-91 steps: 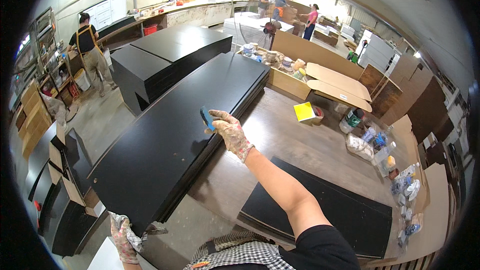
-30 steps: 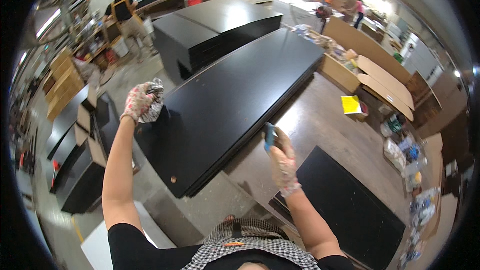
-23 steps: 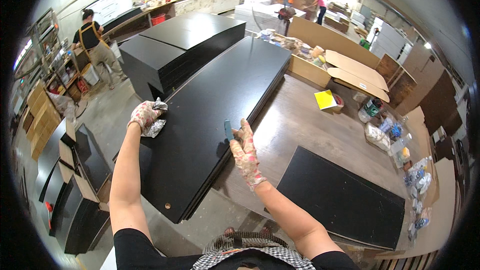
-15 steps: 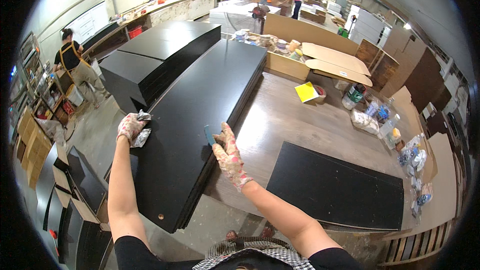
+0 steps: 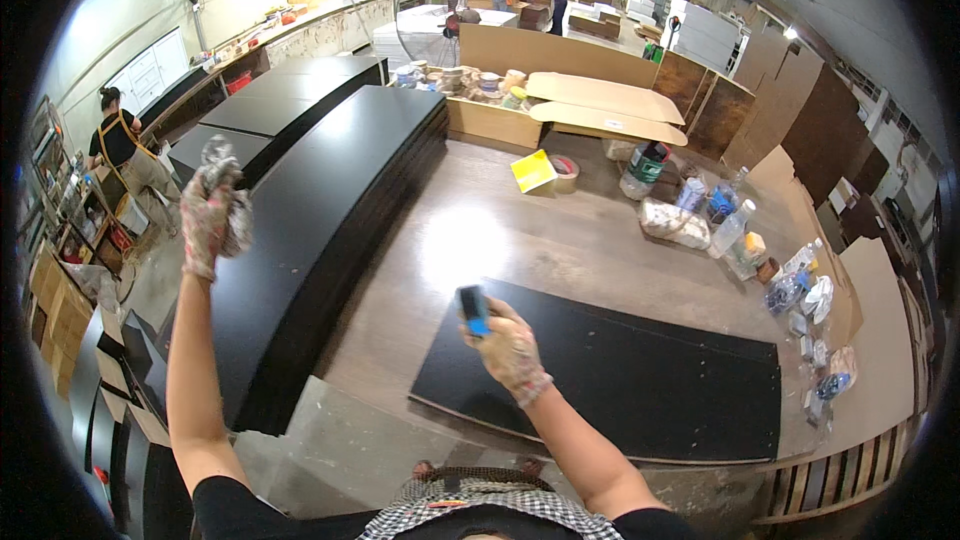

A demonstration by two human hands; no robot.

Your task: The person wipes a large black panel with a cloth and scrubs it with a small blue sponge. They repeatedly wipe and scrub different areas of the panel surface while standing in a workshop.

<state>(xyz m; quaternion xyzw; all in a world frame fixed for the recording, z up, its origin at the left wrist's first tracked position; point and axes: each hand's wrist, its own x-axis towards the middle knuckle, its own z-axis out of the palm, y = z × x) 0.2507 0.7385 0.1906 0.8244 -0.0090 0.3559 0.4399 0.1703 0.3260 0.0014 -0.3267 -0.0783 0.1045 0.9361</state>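
Observation:
My left hand (image 5: 203,225), in a patterned work glove, is raised over the left edge of a tall stack of long black panels (image 5: 320,190). It is closed on a crumpled grey-white rag (image 5: 238,225). My right hand (image 5: 512,352), gloved too, grips a small flat black-and-blue tool (image 5: 473,310), blurred so its exact kind is unclear. That hand hovers above the left part of a separate black panel (image 5: 640,370), which lies on the brown wood-grain table (image 5: 390,325).
Another black panel stack (image 5: 290,85) stands farther left. A box of jars and tubs (image 5: 490,125) sits at the back. A yellow sheet (image 5: 533,171), a tape roll (image 5: 565,170) and several bottles (image 5: 735,225) lie to the right. A co-worker (image 5: 125,150) stands far left.
My right hand has moved off the panel stack, rightward over the separate panel, carrying the tool. My left hand has lifted the rag up and leftward. The view has turned slightly right.

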